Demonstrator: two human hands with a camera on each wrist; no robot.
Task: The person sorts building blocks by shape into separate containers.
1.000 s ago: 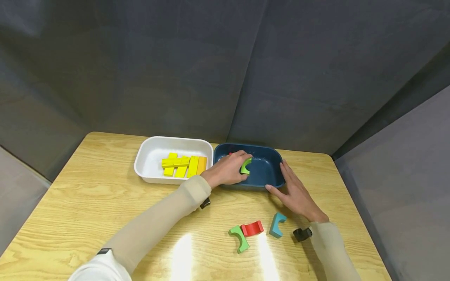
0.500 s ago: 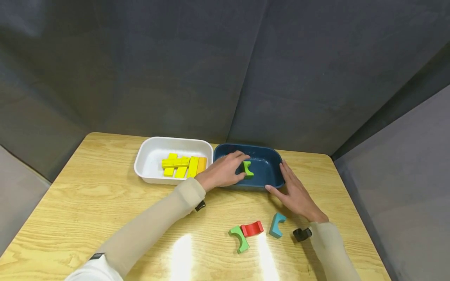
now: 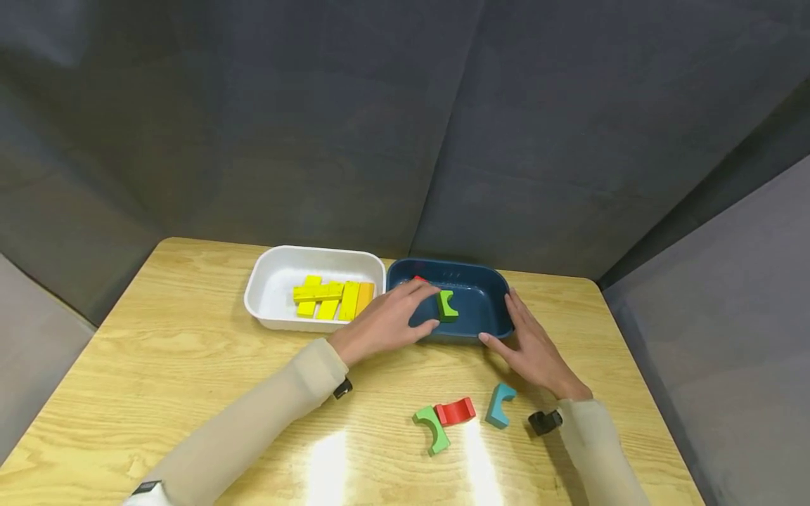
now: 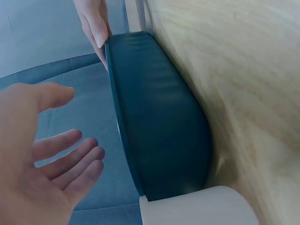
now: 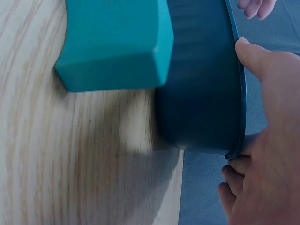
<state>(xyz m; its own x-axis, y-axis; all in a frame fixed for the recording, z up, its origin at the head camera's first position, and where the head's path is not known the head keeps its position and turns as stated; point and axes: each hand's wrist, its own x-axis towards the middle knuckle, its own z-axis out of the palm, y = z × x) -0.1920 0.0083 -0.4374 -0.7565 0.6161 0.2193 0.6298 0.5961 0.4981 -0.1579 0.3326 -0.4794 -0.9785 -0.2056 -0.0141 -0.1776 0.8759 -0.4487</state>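
My left hand (image 3: 387, 320) hovers over the left part of the dark blue bin (image 3: 479, 266), holding nothing, its thumb and fingers spread. Just beyond its fingertips, a green arch block (image 3: 445, 307) stands on the bin floor. Part of a red block (image 3: 420, 279) shows at the back left of the bin, mostly covered by that hand. At the bin's right end, my right hand (image 3: 538, 355) rests its thumb (image 5: 253, 55) on the front rim and its extended fingers along the end wall. A blue arch block (image 3: 498, 406) lies on the table near this hand.
Touching the bin's left side is a white bin (image 3: 268, 325) with several yellow blocks (image 3: 316, 292) and an orange one (image 3: 363, 298). A red arch block (image 3: 455, 412) and a green arch block (image 3: 433, 429) lie together toward the table's front. Dark curtains (image 3: 316, 140) rise behind.
My left hand let go of the green arch block, leaving it standing in the blue bin, and drew back toward the lower left. My right hand stayed at the bin's right end.
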